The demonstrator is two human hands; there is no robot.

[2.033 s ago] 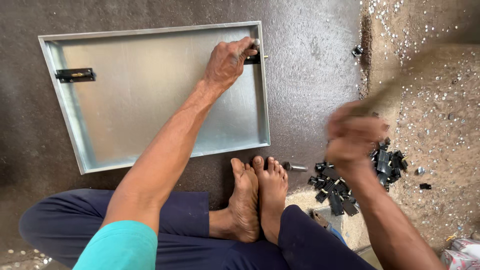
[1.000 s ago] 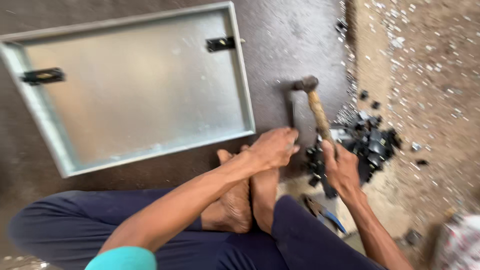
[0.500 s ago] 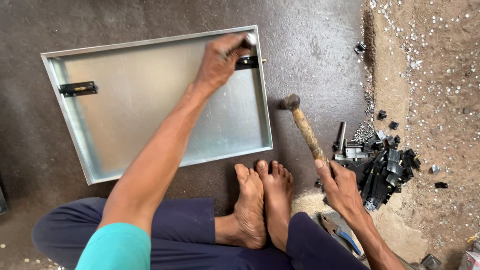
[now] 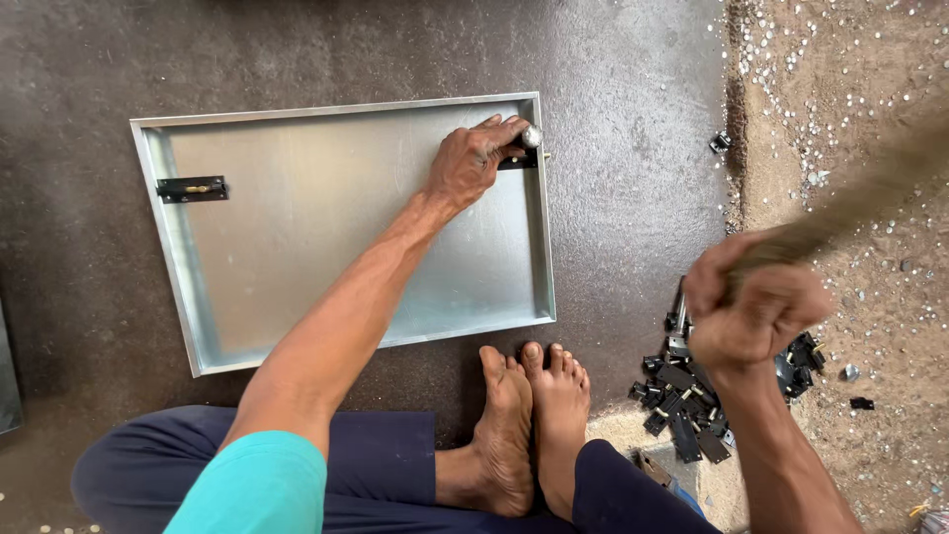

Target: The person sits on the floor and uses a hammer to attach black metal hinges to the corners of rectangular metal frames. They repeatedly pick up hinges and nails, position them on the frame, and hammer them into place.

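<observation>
On the dark floor, a shallow metal tray point(image 4: 297, 257) lies flat, long axis left to right. Left hand point(image 4: 473, 158) rests at its far right corner, fingers closed on a small black latch point(image 4: 518, 158) and a short metal punch point(image 4: 532, 135) there. Right hand point(image 4: 756, 311), well right and nearer, is clenched round a blurred hammer handle point(image 4: 850, 208), raised. Latch lies far-left of it. Second latch point(image 4: 192, 188) sits at the tray's left wall. Loose black latches point(image 4: 692, 391) are heaped under the right hand.
</observation>
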